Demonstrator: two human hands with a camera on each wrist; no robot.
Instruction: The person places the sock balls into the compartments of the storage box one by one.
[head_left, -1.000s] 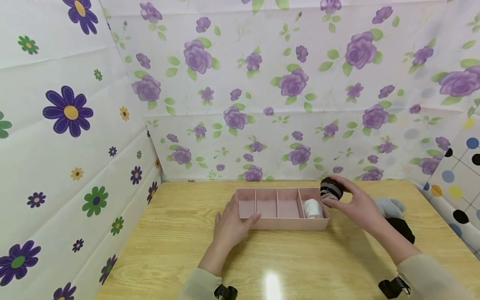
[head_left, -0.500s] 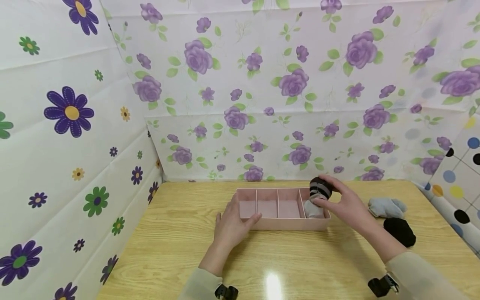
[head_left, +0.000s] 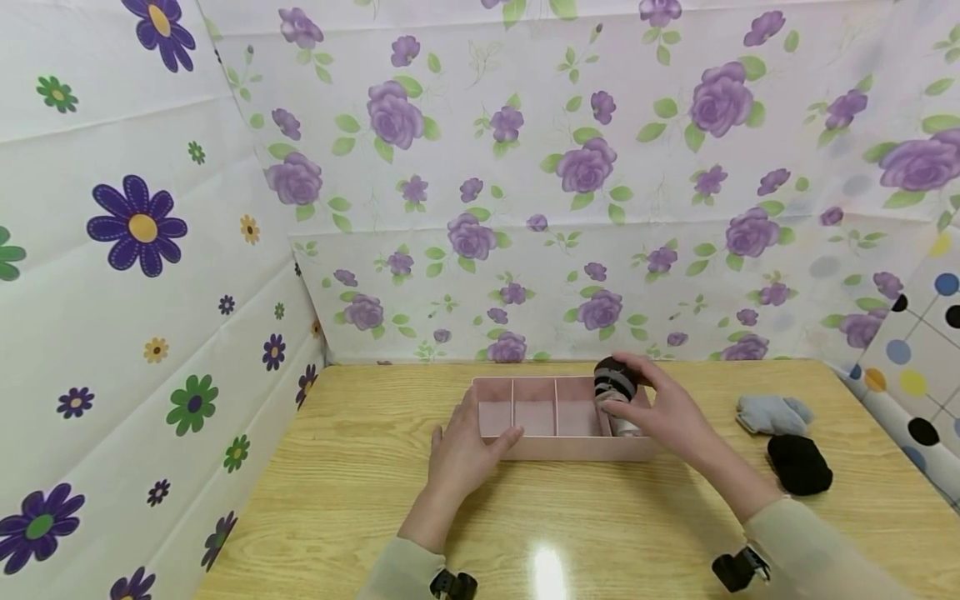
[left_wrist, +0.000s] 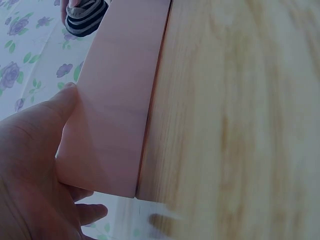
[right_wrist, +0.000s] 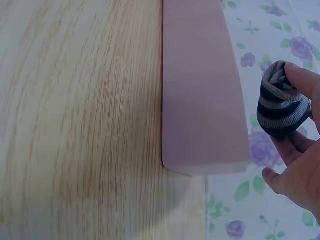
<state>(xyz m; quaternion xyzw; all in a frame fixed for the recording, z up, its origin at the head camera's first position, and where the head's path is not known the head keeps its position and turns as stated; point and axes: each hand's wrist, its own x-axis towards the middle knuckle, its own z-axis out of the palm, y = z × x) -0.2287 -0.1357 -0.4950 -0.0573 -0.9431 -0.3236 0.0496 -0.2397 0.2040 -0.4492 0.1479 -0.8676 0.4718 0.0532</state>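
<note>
My right hand (head_left: pixel 663 410) pinches a rolled-up black and grey striped sock (head_left: pixel 615 379) between thumb and fingers. It holds the sock above the right part of a pink divided box (head_left: pixel 570 450); in the right wrist view the striped sock (right_wrist: pixel 283 102) shows its folded opening. Partly hidden below it, a white rolled sock (head_left: pixel 626 428) sits in the box's rightmost compartment. At the box's left end, my left hand (head_left: pixel 461 446) grips it, thumb over the front rim and fingers along the end wall. In the left wrist view the thumb lies at the box rim.
To the right on the wooden table (head_left: pixel 360 500) lie a grey sock bundle (head_left: pixel 772 414) and, just in front of it, a black one (head_left: pixel 799 465). A flower-patterned sheet (head_left: pixel 525 192) stands behind the table's back edge.
My right hand has carried the striped sock leftward from the box's right end to over the divider of the last compartment. The left hand stays put on the box.
</note>
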